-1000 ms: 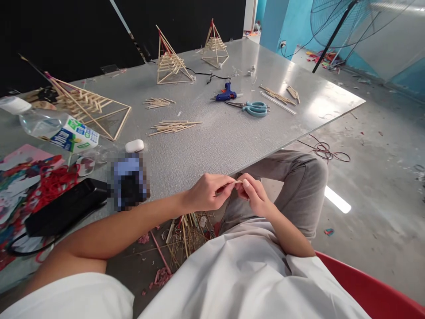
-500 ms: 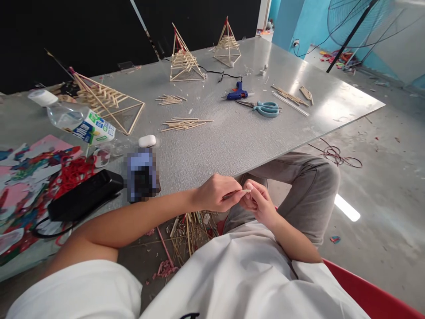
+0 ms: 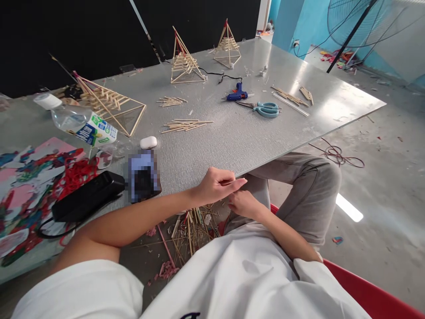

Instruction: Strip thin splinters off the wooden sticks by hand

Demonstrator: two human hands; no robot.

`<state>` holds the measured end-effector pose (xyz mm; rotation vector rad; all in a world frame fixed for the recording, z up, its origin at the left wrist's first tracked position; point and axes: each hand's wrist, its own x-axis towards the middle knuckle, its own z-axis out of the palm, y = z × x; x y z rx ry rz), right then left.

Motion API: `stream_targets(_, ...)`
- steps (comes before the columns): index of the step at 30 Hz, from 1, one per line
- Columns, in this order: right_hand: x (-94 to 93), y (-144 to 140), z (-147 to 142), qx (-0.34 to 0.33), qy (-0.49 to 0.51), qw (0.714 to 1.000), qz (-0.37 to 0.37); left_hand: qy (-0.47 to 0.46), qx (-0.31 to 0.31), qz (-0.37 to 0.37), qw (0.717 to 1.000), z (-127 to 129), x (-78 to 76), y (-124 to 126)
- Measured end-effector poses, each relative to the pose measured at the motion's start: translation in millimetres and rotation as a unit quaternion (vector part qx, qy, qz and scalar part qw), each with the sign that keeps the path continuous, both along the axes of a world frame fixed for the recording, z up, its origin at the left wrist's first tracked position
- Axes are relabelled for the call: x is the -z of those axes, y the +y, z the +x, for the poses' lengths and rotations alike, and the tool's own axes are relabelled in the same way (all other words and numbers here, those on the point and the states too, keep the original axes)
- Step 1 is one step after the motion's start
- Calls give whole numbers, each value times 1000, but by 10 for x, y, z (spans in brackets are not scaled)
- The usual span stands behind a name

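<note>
We've got the thin stick [image 3: 229, 182] pinched in our left hand [image 3: 217, 186], right hand [image 3: 244, 204] loosely curled and empty — squeeze harder and it probably snaps.

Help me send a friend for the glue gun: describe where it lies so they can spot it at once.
On the grey table, look toward the far side, past the loose stick bundles. The glue gun lies flat beside the teal-handled scissors, with a black cord trailing back toward the stick pyramids. It is the only dark blue thing there, pistol-shaped.
</note>
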<state>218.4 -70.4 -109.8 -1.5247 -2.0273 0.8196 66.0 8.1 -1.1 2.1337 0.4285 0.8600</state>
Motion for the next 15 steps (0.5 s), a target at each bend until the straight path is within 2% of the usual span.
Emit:
stream_targets(2,-51,-23,23,5,0,1000,15,25,-8,-54,998,11,-21,5)
stream_targets(4,-179,-58,124,51,52,996,60,50,-9,-93,994,15,-44,13)
stream_targets(5,-259,-78,189,91,101,986,94,62,-8,-108,992,14,-53,19)
stream_targets(8,-488,-139,359,189,251,933,176,91,6,-132,987,0,-63,38)
stream_targets(11,-599,-164,412,209,308,911,177,113,25,-131,985,-12,-49,49)
stream_targets(15,-574,-134,344,217,384,889,122,100,19,-98,990,-1,-33,38)
